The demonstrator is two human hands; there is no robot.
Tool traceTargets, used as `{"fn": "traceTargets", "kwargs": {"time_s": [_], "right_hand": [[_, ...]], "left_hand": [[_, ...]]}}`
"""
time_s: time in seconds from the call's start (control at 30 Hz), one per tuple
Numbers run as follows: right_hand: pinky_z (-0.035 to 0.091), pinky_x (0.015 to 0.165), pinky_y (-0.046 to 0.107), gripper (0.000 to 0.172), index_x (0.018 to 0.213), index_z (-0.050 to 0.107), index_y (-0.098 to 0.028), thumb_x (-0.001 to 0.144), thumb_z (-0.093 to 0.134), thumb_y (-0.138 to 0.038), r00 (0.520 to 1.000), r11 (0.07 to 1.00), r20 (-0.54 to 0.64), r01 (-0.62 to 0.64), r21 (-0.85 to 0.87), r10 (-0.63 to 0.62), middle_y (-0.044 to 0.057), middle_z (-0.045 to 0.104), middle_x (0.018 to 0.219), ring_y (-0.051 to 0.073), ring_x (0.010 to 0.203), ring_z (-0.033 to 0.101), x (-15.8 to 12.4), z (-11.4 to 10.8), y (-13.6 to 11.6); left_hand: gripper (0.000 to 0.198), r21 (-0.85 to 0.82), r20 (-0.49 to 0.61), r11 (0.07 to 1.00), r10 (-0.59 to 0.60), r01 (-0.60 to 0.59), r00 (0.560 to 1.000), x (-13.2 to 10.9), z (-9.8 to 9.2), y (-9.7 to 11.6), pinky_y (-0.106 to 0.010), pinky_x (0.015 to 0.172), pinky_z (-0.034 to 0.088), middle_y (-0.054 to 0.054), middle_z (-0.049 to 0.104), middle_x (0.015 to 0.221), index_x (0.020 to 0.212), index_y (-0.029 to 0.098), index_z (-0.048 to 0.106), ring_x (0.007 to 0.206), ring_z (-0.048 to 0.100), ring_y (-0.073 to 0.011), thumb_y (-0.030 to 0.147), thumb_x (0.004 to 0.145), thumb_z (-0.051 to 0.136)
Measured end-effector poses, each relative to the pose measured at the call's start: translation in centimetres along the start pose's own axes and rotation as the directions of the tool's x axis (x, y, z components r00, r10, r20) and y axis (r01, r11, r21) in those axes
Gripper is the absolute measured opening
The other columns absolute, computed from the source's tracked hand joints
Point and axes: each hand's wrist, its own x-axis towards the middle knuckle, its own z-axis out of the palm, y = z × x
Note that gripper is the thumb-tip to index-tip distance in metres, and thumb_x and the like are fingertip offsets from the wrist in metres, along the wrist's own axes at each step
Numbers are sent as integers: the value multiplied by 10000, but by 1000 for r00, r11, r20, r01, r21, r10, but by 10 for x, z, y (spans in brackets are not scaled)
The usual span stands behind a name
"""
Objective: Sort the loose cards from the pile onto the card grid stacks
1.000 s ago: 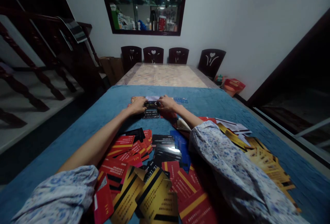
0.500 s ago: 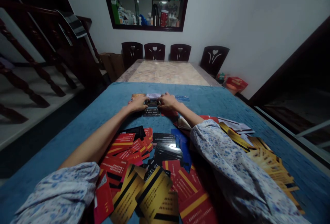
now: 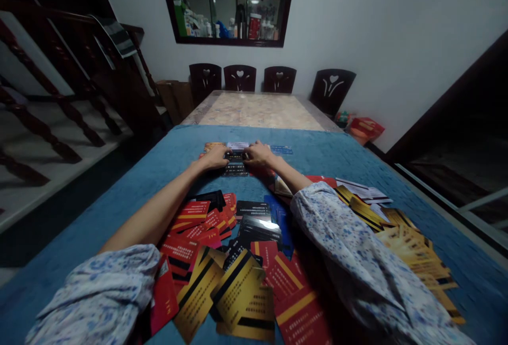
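Observation:
On the blue cloth, both hands meet at a small laid-out group of cards. My left hand (image 3: 215,157) has its fingers curled at the left edge of a black card (image 3: 235,156). At that card's right edge is my right hand (image 3: 257,154), fingers bent and partly hidden. Just below lies another black card (image 3: 235,170), flat. Behind the hands are a white card (image 3: 237,146), an orange card (image 3: 214,145) partly covered by my left hand, and a blue card (image 3: 281,150) to the right.
Nearer me spread loose piles of red cards (image 3: 291,276), gold cards (image 3: 240,287), black cards (image 3: 257,228) and blue cards (image 3: 283,228). More gold cards (image 3: 416,250) and white cards (image 3: 357,189) lie at the right. Dark chairs (image 3: 239,78) stand beyond the table.
The view has shifted slightly. Both hands stay at the black card with almost no movement, and the card piles lie as before.

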Motion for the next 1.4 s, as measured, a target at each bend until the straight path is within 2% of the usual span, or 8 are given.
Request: {"fn": "traceTargets", "kwargs": {"time_s": [0.27, 0.47, 0.63, 0.9, 1.03, 1.17, 1.3, 1.4], "right_hand": [[436, 941, 442, 451, 1308, 681, -255, 902, 605, -438, 1000, 999, -5, 0, 39, 1, 143, 638, 1326, 353, 1239, 494, 0, 1, 5], [443, 925, 444, 432, 1312, 681, -255, 915, 582, -395, 999, 999, -35, -4, 43, 5, 140, 625, 1341, 352, 1221, 481, -8, -1, 5], [422, 902, 439, 393, 1280, 694, -243, 953, 525, -380, 995, 998, -100, 29, 52, -24, 143, 623, 1336, 347, 1209, 466, -21, -6, -8], [372, 854, 393, 376, 1233, 712, -228, 902, 534, -246, 979, 988, -163, 133, 73, -119, 113, 666, 1265, 319, 1170, 476, -39, -14, -37], [346, 880, 387, 367, 1226, 714, -213, 906, 540, -253, 961, 968, -186, 227, 104, -205, 104, 685, 1236, 305, 1152, 475, -48, -19, -51], [337, 882, 382, 316, 1159, 738, -218, 922, 534, -266, 937, 941, -202, 312, 130, -283, 89, 701, 1200, 298, 1153, 468, -56, -19, -68], [352, 881, 386, 302, 1178, 733, -235, 934, 562, -286, 911, 902, -188, 398, 166, -368, 89, 698, 1234, 305, 1173, 463, -63, -18, -84], [367, 902, 394, 299, 1189, 731, -231, 939, 594, -322, 873, 854, -160, 485, 187, -461, 96, 692, 1256, 302, 1178, 461, -67, -18, -95]], "left_hand": [[514, -37, -40, 999, -40, 39, 998, -5, -2, 1, -373, 1078, 478, -99, 716, 1227, 1227, 165, 720, 1220, 619, -302, 157, 746, 537], [467, -34, -63, 998, -54, 52, 997, -21, -4, 4, -441, 1067, 474, -115, 697, 1238, 1194, 178, 731, 1242, 583, -329, 159, 774, 527], [424, -81, -93, 993, -97, 89, 991, -40, -7, 5, -535, 1019, 478, -146, 679, 1258, 1173, 190, 735, 1239, 568, -367, 202, 809, 518], [398, -60, -76, 992, -117, 112, 990, -80, -17, 12, -523, 1011, 462, -136, 634, 1333, 1194, 197, 714, 1264, 549, -361, 224, 849, 517], [384, -50, -92, 995, -89, 85, 992, -103, -21, 13, -501, 1050, 433, -115, 646, 1317, 1185, 214, 708, 1266, 544, -321, 233, 861, 502], [372, -42, -97, 995, -92, 88, 991, -127, -26, 16, -519, 1059, 410, -120, 647, 1312, 1175, 206, 710, 1256, 546, -323, 254, 870, 503], [363, -35, -74, 994, -110, 108, 991, -151, -35, 19, -528, 1071, 399, -109, 655, 1311, 1170, 225, 714, 1247, 555, -320, 255, 859, 531], [347, -24, -24, 990, -142, 141, 990, -172, -42, 21, -539, 1069, 406, -106, 685, 1266, 1146, 229, 726, 1243, 568, -330, 292, 860, 541]]}}
